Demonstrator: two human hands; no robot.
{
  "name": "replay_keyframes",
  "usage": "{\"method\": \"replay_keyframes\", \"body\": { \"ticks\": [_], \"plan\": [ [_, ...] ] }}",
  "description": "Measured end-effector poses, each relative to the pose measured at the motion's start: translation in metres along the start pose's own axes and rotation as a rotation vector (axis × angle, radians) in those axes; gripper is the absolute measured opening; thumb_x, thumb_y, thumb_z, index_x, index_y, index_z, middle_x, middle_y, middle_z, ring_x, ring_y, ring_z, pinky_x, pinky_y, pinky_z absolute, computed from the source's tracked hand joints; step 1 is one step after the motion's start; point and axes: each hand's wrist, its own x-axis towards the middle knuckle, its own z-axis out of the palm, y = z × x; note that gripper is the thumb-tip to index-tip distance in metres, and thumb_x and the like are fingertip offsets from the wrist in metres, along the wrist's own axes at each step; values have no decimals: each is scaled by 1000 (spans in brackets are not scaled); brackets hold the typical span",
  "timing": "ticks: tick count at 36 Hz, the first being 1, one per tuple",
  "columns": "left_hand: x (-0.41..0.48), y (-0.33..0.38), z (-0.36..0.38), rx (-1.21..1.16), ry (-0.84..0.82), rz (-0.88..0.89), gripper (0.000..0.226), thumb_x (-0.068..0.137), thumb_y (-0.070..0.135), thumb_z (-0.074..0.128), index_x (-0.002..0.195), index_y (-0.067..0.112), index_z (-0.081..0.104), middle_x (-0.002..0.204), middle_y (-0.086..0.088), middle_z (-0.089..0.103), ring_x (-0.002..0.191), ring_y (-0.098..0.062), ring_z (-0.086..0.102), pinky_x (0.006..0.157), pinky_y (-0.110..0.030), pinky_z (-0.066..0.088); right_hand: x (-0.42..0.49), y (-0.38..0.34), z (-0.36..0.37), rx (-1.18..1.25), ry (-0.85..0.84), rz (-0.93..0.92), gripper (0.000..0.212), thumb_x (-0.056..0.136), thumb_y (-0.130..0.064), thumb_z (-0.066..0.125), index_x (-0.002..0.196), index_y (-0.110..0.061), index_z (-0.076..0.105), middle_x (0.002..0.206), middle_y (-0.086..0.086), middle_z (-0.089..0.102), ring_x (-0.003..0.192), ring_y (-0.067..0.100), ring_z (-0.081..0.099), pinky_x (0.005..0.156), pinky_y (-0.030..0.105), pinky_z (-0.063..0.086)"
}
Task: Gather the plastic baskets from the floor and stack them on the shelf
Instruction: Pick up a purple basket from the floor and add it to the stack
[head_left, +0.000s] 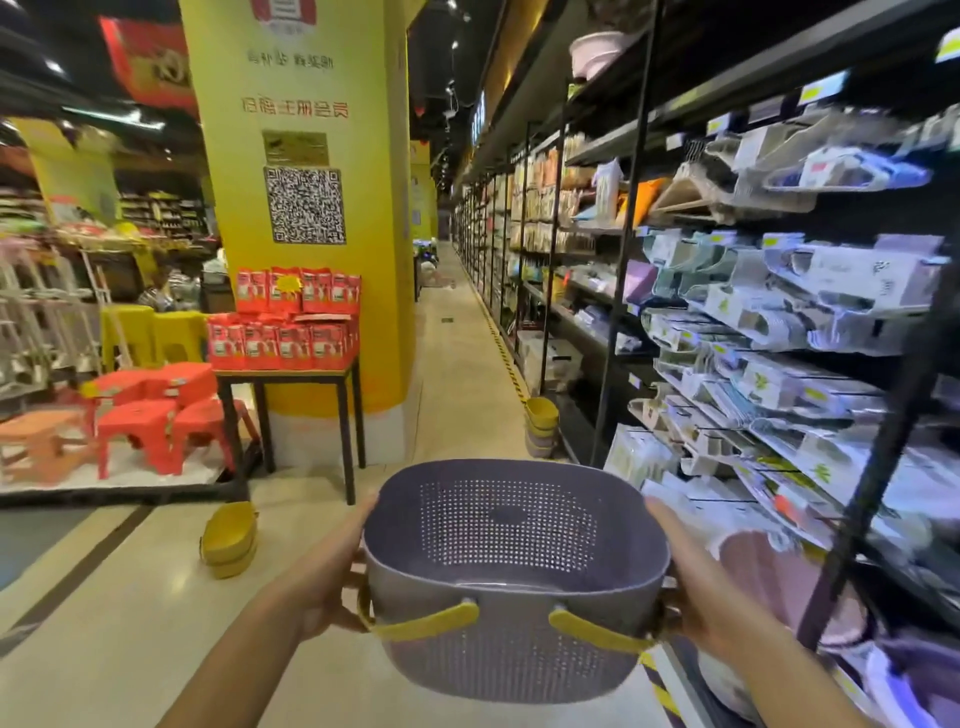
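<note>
Head view: a person's left hand (332, 587) and right hand (696, 587) grip opposite sides of a grey perforated basket (514, 530), held over the aisle floor (156, 613) beside the shelf (621, 291). Stacked yellow baskets (228, 540) sit lower left.

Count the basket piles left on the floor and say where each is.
2. A yellow pile lies left of the held purple basket, beside the table. A second pile stands farther along the aisle at the foot of the shelf. Others may hide behind the held basket.
</note>
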Motion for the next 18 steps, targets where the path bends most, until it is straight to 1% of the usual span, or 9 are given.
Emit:
{"method": "replay_keyframes", "body": {
  "ticks": [3, 5, 8, 10, 11, 13, 15, 16, 18],
  "plan": [
    [11, 5, -23, -12, 22, 13, 73, 74, 89, 40, 124, 40, 61, 136, -3, 58, 124, -38, 53, 87, -63, 56, 19, -5, 28, -13, -14, -3, 56, 84, -78, 51, 110, -32, 70, 119, -1, 69, 111, 30, 62, 72, 40, 55],
    [21, 8, -38, -16, 33, 14, 72, 78, 89, 40, 127, 41, 60, 137, -2, 58, 125, -38, 53, 89, -65, 54, 25, -13, 46, 3, -1, 1, 53, 86, -76, 51, 106, -31, 70, 117, -1, 69, 109, 29, 61, 73, 41, 55],
    [36, 14, -55, 1, 34, -1, 72, 81, 88, 39, 130, 40, 58, 136, -1, 59, 124, -37, 54, 87, -64, 55, 42, -19, 64, 1, -9, 13, 56, 85, -78, 52, 107, -30, 72, 118, -1, 70, 106, 28, 64, 80, 45, 57],
    [44, 20, -62, 14, 36, -23, 70, 84, 86, 36, 131, 39, 57, 138, -2, 57, 125, -38, 53, 82, -59, 58, 54, -23, 73, 4, -8, 18, 66, 77, -84, 57, 111, -31, 74, 121, -2, 71, 110, 30, 65, 90, 55, 58],
    [50, 22, -64, 8, 32, -33, 69, 84, 85, 36, 130, 38, 57, 138, -3, 56, 125, -38, 52, 77, -56, 59, 63, -24, 77, 6, -5, 15, 74, 69, -89, 60, 112, -31, 75, 121, -2, 72, 112, 31, 65, 93, 58, 57],
    [52, 28, -67, 36, 21, -63, 66, 85, 85, 35, 124, 38, 60, 133, -3, 60, 122, -36, 54, 66, -49, 60, 77, -29, 82, 13, -13, 19, 86, 53, -93, 63, 113, -34, 76, 122, -4, 73, 114, 32, 66, 95, 60, 55],
    [74, 35, -69, 33, 30, -87, 64, 84, 86, 37, 116, 38, 65, 123, -1, 64, 116, -33, 57, 59, -46, 61, 90, -36, 88, 8, -24, 37, 87, 52, -93, 62, 114, -33, 76, 124, -3, 72, 115, 33, 65, 95, 59, 56],
    [111, 28, -80, 52, 59, -74, 66, 81, 88, 40, 115, 37, 65, 121, -2, 65, 112, -31, 58, 59, -47, 62, 96, -41, 92, 4, -27, 47, 85, 57, -92, 62, 115, -32, 75, 125, -2, 71, 117, 33, 64, 94, 57, 57],
    [186, 10, -112, 154, 169, 57, 78, 71, 84, 51, 124, 28, 65, 123, -10, 67, 103, -24, 62, 77, -54, 62, 110, -51, 98, -11, -17, 72, 76, 69, -88, 58, 118, -30, 72, 128, 0, 69, 118, 32, 61, 88, 50, 57]
  ]
}}
